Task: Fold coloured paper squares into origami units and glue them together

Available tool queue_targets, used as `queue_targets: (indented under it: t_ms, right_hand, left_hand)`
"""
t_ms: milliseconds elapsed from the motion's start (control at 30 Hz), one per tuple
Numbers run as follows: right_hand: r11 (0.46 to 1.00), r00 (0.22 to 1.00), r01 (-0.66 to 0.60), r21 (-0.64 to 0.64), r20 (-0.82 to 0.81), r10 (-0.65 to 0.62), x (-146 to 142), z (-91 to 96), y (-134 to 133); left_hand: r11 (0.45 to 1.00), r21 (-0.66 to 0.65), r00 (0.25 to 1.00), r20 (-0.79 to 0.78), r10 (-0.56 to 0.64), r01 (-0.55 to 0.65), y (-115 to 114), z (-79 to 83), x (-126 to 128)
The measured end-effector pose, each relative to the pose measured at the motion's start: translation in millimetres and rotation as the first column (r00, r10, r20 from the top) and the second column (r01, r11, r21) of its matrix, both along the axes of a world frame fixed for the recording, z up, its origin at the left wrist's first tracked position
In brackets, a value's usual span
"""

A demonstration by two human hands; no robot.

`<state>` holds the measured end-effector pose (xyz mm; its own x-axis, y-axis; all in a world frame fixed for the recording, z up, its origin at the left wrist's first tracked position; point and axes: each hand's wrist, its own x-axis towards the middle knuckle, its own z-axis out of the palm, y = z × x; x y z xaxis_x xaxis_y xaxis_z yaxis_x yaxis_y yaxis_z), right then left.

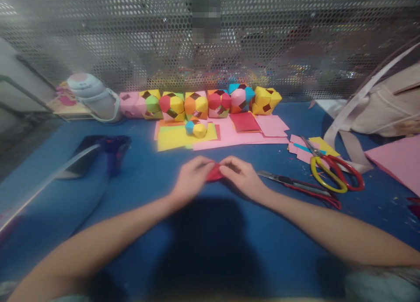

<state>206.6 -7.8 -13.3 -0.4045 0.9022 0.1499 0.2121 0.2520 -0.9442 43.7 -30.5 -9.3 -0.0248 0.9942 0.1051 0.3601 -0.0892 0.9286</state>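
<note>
Left of the small red paper [214, 175], well apart from it, lies a dark blue glue gun [114, 149]. At its left side, the left hand [193, 176] pinches it between thumb and fingers. Behind it stands a row of coloured paper balls [201, 104]. At its right side, the right hand [243, 176] pinches likewise. Farther right of it lie a box cutter [288, 182], then scissors [320, 156].
</note>
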Motion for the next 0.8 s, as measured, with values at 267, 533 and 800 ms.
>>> queue_targets:
  t_ms: [267,533,800]
  right_hand:
    - [0.993,0.996,0.076,0.093,0.047,-0.081,-0.2,-6.2,1.9]
    - [0.969,0.991,0.089,0.23,0.072,-0.108,0.7,-8.1,1.3]
    - [0.947,0.991,0.038,0.32,0.113,-0.078,-0.1,-12.2,-0.1]
  left_hand:
    - [0.992,-0.127,0.993,0.119,0.019,-0.003,-0.5,4.6,3.8]
    - [0.991,-0.083,0.993,0.065,-0.097,0.102,-0.8,-7.9,5.2]
    - [0.997,-0.073,0.999,0.03,-0.021,0.023,4.2,-9.6,0.4]
